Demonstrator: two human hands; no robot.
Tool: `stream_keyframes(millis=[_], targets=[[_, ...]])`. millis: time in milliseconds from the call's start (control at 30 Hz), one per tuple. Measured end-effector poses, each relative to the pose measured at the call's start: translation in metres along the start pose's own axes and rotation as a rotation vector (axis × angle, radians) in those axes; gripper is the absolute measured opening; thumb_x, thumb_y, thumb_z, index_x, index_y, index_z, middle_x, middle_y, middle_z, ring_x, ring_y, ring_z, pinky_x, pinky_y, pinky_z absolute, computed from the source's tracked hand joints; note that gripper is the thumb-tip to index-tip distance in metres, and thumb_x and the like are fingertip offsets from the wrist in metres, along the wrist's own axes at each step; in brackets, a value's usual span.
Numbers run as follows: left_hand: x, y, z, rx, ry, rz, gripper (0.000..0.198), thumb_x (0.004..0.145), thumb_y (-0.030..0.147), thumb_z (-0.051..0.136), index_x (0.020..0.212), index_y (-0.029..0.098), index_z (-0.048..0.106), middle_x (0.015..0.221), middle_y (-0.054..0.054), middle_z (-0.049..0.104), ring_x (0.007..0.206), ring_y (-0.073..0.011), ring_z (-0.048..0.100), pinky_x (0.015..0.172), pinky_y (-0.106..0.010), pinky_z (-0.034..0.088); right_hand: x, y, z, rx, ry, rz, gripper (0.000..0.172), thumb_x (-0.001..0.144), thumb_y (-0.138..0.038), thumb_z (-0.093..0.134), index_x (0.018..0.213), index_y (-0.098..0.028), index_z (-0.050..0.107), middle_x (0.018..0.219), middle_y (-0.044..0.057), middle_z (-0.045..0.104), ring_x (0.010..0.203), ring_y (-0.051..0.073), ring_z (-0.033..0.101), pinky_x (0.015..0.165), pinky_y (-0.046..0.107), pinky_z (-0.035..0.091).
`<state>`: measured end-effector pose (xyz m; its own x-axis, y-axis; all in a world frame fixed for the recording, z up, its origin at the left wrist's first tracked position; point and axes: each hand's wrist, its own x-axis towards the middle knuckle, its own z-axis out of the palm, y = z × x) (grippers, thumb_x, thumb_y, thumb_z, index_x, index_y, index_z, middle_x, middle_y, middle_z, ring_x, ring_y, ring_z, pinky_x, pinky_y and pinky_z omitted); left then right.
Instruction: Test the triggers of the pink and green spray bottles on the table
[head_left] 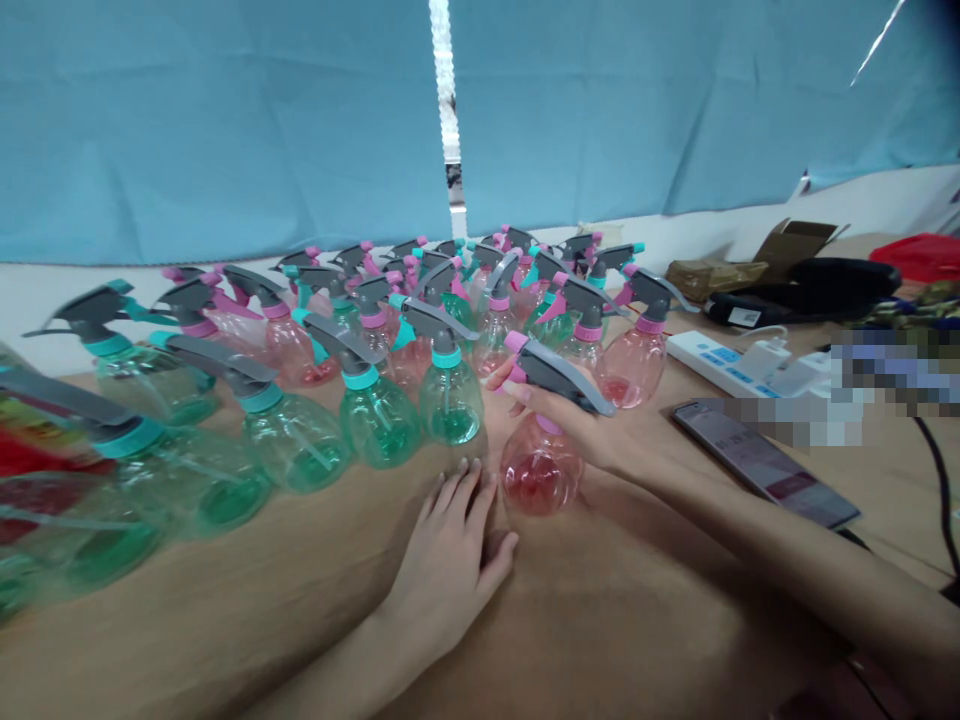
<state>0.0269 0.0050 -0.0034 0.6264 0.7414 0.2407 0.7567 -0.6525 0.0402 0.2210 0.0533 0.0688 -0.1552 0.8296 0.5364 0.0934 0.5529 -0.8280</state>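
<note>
My right hand point(581, 430) is closed around the neck of a clear pink spray bottle point(541, 478), just under its grey spray head with a pink nozzle. The bottle stands upright, with its round base at the tabletop. To its left, my left hand point(450, 545) lies palm down on the wooden table point(600, 620), fingers stretched out and holding nothing. Beyond those fingertips stands a clear green spray bottle point(451, 405) with a turquoise collar. Another pink spray bottle point(634, 365) is right behind my right hand. My right fingers are partly hidden by the spray head.
Several green and pink spray bottles point(296, 440) crowd the left and back of the table. At right lie a phone point(761, 465), a white power strip point(720, 362) with plugs, a black strap-like item point(802, 290) and an open cardboard box point(795, 248). Blue cloth point(225, 120) hangs behind.
</note>
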Motion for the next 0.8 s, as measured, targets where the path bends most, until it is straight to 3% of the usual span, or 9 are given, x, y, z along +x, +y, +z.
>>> stream_keyframes(millis=[400,633,800], targets=[[0.000,-0.001,0.001,-0.003,0.007,0.012,0.053,0.092,0.038,0.049,0.134,0.007,0.046,0.141,-0.019,0.047,0.130,-0.0326,0.042,0.103,-0.051,0.037,-0.002,0.001,-0.001,-0.068,0.028,0.043,0.011,0.083,-0.034,0.063,0.082,-0.024,0.060,0.076,-0.003,0.058,0.072,0.013,0.052,0.070,0.027,0.047],[-0.001,-0.002,0.001,-0.020,0.011,0.005,0.051,0.092,0.038,0.046,0.135,0.009,0.045,0.141,-0.017,0.046,0.131,-0.0311,0.042,0.104,-0.050,0.037,0.001,-0.028,0.000,-0.146,0.021,0.084,0.021,0.082,-0.040,0.061,0.070,-0.025,0.055,0.067,-0.002,0.052,0.065,0.015,0.049,0.063,0.028,0.044],[-0.001,-0.002,0.003,-0.015,0.018,0.006,0.051,0.092,0.039,0.047,0.133,0.008,0.046,0.141,-0.018,0.047,0.130,-0.0321,0.042,0.103,-0.051,0.037,0.001,-0.027,-0.001,-0.191,0.035,0.065,0.022,0.084,-0.040,0.059,0.071,-0.023,0.056,0.068,-0.002,0.052,0.067,0.014,0.050,0.062,0.027,0.043]])
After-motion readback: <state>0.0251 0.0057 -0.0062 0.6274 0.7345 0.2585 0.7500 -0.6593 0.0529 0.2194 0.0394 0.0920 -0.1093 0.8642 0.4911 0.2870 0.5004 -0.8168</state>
